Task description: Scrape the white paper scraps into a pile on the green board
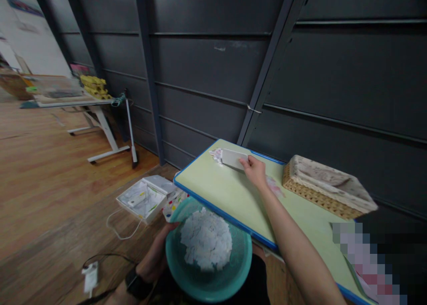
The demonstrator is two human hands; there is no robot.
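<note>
My left hand (156, 254), with a dark watch at the wrist, grips the left rim of a teal plastic basket (240, 262); its thumb lies at the rim and the other fingers are mostly hidden. A heap of torn white paper pieces (207, 239) lies in the basket, which sits over my lap against the table's near edge. Over the pale yellow table (213, 187), my right hand (255, 170) is closed on the right end of a white flat rectangular piece (233, 158). Beside that piece's left end lies a small pile of paper bits (216, 154).
A lined wicker basket (316, 196) stands on the table's right, near a partly pixelated sheet (365, 262). On the floor are an open white box (143, 200) and a power strip (90, 278) with cables. Dark metal wall panels (207, 60) rise behind the table.
</note>
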